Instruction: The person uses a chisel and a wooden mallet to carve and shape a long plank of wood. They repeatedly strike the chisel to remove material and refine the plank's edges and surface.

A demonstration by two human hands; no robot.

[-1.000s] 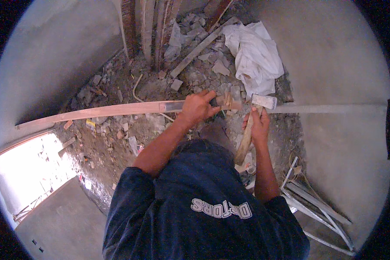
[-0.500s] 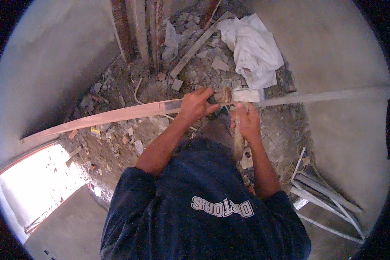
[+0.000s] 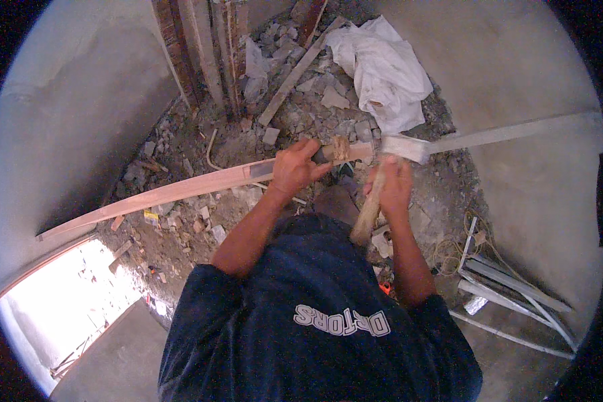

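Note:
A long pinkish wooden board (image 3: 194, 187) runs crosswise in front of me, from the left wall toward the middle. My left hand (image 3: 295, 167) is closed at its right part, around a short dark piece with a tan, frayed end (image 3: 340, 148); I cannot make out what kind of tool it is. My right hand (image 3: 393, 185) grips a hammer (image 3: 367, 218) by its pale wooden handle, close under the head. The blocky whitish hammer head (image 3: 409, 149) is just right of the board's end, in front of a grey bar (image 3: 516, 132) reaching the right wall.
Broken rubble (image 3: 328, 94) covers the ground. A white sack (image 3: 388, 74) lies at the far side, near upright brown posts (image 3: 211, 60). White lengths of pipe or trim (image 3: 516, 295) lie at the lower right. Bright light comes through an opening (image 3: 60, 295) at lower left.
The hammer head has moved right, away from my left hand, uncovering the board's end. Its handle now tilts more. My left hand keeps its hold, and the view has shifted slightly.

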